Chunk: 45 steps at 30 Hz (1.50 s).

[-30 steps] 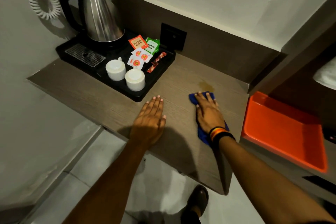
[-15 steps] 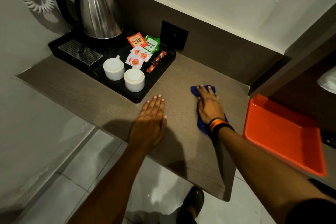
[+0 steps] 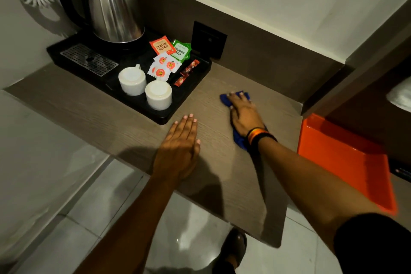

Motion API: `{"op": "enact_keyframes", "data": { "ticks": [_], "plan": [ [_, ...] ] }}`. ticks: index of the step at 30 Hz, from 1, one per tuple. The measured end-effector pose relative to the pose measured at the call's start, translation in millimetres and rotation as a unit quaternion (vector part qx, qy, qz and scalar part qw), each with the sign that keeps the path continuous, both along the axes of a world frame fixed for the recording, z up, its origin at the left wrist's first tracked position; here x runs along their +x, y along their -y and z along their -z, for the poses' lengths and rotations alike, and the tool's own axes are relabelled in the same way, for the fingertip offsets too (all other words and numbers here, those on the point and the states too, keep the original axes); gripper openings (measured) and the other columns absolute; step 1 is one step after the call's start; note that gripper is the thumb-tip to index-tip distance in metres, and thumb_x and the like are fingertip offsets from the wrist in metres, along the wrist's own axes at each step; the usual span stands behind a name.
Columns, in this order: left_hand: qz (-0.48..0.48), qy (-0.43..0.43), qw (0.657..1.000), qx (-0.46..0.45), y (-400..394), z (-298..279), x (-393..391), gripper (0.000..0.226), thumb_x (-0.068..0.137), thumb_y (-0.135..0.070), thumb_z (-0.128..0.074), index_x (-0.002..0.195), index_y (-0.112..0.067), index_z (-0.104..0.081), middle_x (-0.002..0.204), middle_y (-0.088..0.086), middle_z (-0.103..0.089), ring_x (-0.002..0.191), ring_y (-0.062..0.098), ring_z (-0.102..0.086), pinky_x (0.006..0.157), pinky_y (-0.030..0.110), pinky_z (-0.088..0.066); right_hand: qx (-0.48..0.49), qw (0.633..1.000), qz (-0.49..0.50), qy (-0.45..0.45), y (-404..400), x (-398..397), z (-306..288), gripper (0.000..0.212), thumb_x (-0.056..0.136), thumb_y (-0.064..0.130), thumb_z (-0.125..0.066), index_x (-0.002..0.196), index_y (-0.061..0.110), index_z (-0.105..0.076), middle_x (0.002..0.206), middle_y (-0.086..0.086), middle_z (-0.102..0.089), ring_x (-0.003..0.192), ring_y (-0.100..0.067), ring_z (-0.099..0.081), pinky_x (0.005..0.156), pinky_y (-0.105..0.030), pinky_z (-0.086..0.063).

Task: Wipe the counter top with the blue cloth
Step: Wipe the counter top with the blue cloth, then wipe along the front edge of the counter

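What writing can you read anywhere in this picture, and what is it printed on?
"CLASSIC ASSAM": on the orange sachet in the black tray.
"PREMIUM GREEN": on the green sachet beside it; the first letter of the second word is partly hidden.
White sachets with orange round logos: print too small to read.
Red sticks: print too small to read.
Kettle, cups, wristband: no readable text.
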<state>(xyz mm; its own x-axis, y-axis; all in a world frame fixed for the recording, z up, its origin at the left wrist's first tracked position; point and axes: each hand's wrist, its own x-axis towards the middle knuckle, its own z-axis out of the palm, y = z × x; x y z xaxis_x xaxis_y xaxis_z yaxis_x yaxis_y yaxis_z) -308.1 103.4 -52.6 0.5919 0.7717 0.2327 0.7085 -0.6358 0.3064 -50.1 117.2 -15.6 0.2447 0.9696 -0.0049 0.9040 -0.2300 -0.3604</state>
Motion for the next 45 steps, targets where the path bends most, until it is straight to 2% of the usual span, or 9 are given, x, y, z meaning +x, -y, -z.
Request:
{"op": "enact_keyframes", "data": {
  "ticks": [4,9,15,17,23,30,36,39,45],
  "plan": [
    [0.0,0.009,1.0,0.008,6,-7,-1,0.056,0.11,-0.031,-0.04,0.16,-0.008,-0.033,0.168,0.014,-0.033,0.158,0.024,-0.03,0.131,0.045,-0.027,-0.003,0.997,-0.071,-0.003,93,9,8,0.052,0.104,0.037,-0.032,0.156,0.036,-0.03,0.165,0.013,-0.029,0.156,-0.011,-0.016,0.125,-0.033,-0.008],
    [-0.003,0.034,0.997,0.068,12,-7,-1,0.05,0.108,-0.023,-0.052,0.152,0.0,-0.046,0.16,0.02,-0.046,0.151,0.028,-0.043,0.124,0.049,-0.04,0.004,0.998,0.067,0.009,63,38,-2,0.051,0.104,0.022,-0.041,0.155,0.021,-0.037,0.164,-0.002,-0.033,0.156,-0.025,-0.021,0.128,-0.041,-0.013],
    [0.013,0.0,1.0,-0.011,11,-16,-2,0.056,0.111,-0.028,-0.037,0.161,-0.003,-0.026,0.171,0.016,-0.024,0.161,0.024,-0.02,0.133,0.044,-0.017,-0.002,0.99,-0.141,-0.006,159,-46,8,0.051,0.106,0.036,-0.03,0.157,0.042,-0.024,0.167,0.019,-0.02,0.157,-0.007,-0.007,0.128,-0.031,-0.002],
    [0.017,-0.002,0.999,-0.029,8,-17,-2,0.059,0.111,-0.029,-0.036,0.163,-0.005,-0.021,0.173,0.014,-0.018,0.162,0.022,-0.014,0.135,0.042,-0.011,-0.009,0.989,-0.147,-0.016,193,-34,3,0.049,0.108,0.041,-0.027,0.157,0.045,-0.022,0.166,0.025,-0.016,0.157,-0.004,-0.006,0.128,-0.03,0.0],
    [0.01,-0.009,0.999,-0.045,3,-10,2,0.061,0.11,-0.032,-0.033,0.164,-0.007,-0.018,0.174,0.012,-0.018,0.162,0.022,-0.014,0.135,0.042,-0.009,-0.006,1.0,0.016,-0.003,108,-8,-5,0.052,0.104,0.022,-0.041,0.156,0.026,-0.036,0.166,0.001,-0.03,0.157,-0.022,-0.017,0.128,-0.042,-0.012],
    [0.016,-0.005,0.998,-0.06,7,-19,-1,0.059,0.111,-0.029,-0.035,0.164,-0.006,-0.019,0.174,0.013,-0.017,0.162,0.021,-0.012,0.135,0.041,-0.008,-0.023,0.983,-0.182,-0.028,208,-65,4,0.05,0.106,0.039,-0.028,0.156,0.046,-0.023,0.166,0.023,-0.019,0.157,-0.006,-0.008,0.127,-0.04,-0.008],
    [0.012,-0.03,0.997,-0.065,2,-16,2,0.06,0.111,-0.03,-0.03,0.164,-0.007,-0.014,0.175,0.012,-0.013,0.163,0.022,-0.009,0.135,0.041,-0.007,0.0,0.999,-0.038,-0.022,126,-26,0,0.05,0.105,0.021,-0.04,0.154,0.029,-0.039,0.164,0.007,-0.033,0.157,-0.018,-0.018,0.128,-0.041,-0.011],
    [0.008,-0.04,0.997,-0.063,1,-15,3,0.06,0.111,-0.029,-0.031,0.164,-0.007,-0.016,0.175,0.013,-0.016,0.162,0.023,-0.012,0.135,0.041,-0.009,0.018,0.997,-0.069,-0.021,102,-74,7,0.053,0.101,0.017,-0.044,0.153,0.028,-0.042,0.162,0.005,-0.037,0.155,-0.019,-0.023,0.128,-0.039,-0.01],
    [0.021,-0.097,0.987,-0.127,12,-36,-3,0.061,0.113,-0.032,-0.026,0.165,-0.01,-0.004,0.176,0.01,-0.001,0.163,0.019,0.001,0.135,0.041,-0.001,0.019,0.98,-0.193,-0.054,215,-100,6,0.058,0.099,0.017,-0.053,0.151,0.039,-0.039,0.163,0.017,-0.028,0.155,-0.004,-0.011,0.127,-0.029,-0.001]
  ]
}}
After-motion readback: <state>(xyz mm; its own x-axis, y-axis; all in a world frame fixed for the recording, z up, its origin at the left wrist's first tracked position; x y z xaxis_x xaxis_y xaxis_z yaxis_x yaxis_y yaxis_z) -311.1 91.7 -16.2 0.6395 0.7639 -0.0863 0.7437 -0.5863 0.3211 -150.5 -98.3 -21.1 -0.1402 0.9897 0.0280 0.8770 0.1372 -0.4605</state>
